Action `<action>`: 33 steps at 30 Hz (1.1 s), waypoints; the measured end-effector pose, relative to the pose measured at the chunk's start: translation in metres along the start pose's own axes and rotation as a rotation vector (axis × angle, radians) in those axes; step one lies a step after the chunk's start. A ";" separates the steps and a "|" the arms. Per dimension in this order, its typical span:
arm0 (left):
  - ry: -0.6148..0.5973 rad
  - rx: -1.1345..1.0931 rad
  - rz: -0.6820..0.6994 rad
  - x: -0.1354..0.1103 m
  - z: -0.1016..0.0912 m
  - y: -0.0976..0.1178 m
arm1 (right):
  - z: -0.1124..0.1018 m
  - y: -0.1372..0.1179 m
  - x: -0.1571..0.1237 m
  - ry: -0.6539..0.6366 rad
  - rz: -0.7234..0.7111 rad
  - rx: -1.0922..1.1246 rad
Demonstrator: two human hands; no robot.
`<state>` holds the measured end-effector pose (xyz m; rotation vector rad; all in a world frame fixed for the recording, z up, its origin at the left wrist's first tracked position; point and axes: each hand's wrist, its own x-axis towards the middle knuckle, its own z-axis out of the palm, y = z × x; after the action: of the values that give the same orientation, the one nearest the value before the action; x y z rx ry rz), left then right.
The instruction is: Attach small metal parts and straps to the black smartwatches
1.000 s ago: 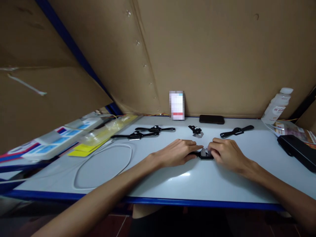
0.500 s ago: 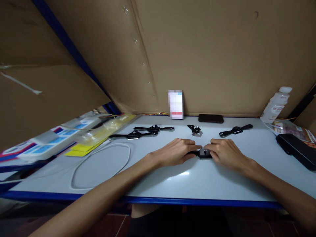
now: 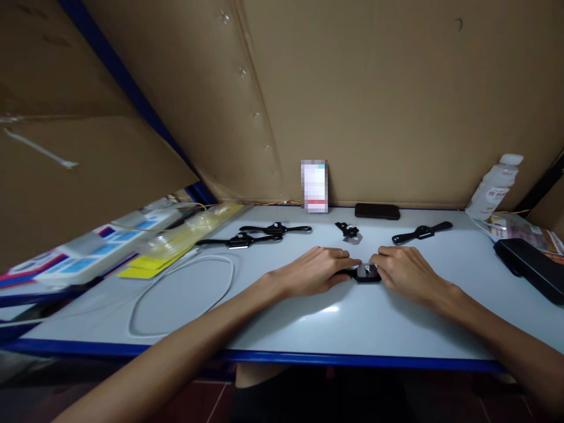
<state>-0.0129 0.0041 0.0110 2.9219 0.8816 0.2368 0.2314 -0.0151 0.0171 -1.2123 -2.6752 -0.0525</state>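
Two black tools, a rear tool [image 3: 275, 228] and a front tool [image 3: 240, 241], are lying left of centre toward the far edge of the worktop [image 3: 282, 329]; both are showing metal fittings in their middles, so I am judging them complete. A third, the held tool [image 3: 367, 274], is sitting right of centre, roughly midway between near and far edges. It is carrying a plate and a small bright fitting, and I am rating it partly done; how tight the fitting is, I am not able to tell. My left hand [image 3: 324, 270] is grasping its left handle. My right hand [image 3: 408, 273] is bending its fingers against the right end; whether it is gripping or merely touching, I cannot tell. Beyond, toward the far edge, loose parts [image 3: 346, 231] are lying in a heap, and nearer the right edge a bare body [image 3: 416, 235] is apparently lacking its plate; I am counting that one as outstanding.
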 end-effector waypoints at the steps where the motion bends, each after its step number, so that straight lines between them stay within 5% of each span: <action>1: -0.003 -0.001 -0.003 0.000 0.000 0.000 | -0.001 0.000 0.000 0.000 -0.010 0.009; 5: -0.001 -0.010 -0.011 0.000 0.001 -0.001 | -0.002 0.000 0.000 -0.044 -0.108 0.077; 26: -0.014 0.020 -0.014 0.000 0.001 0.000 | -0.005 0.002 0.001 -0.035 0.028 -0.002; 30: -0.015 0.000 -0.015 0.001 0.000 0.000 | -0.003 0.003 0.002 -0.052 -0.086 0.093; 33: -0.010 0.002 -0.013 0.001 0.001 -0.001 | -0.004 0.003 0.002 -0.055 -0.030 0.037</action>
<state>-0.0124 0.0050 0.0105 2.9157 0.8991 0.2207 0.2329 -0.0117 0.0212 -1.1793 -2.7292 0.0262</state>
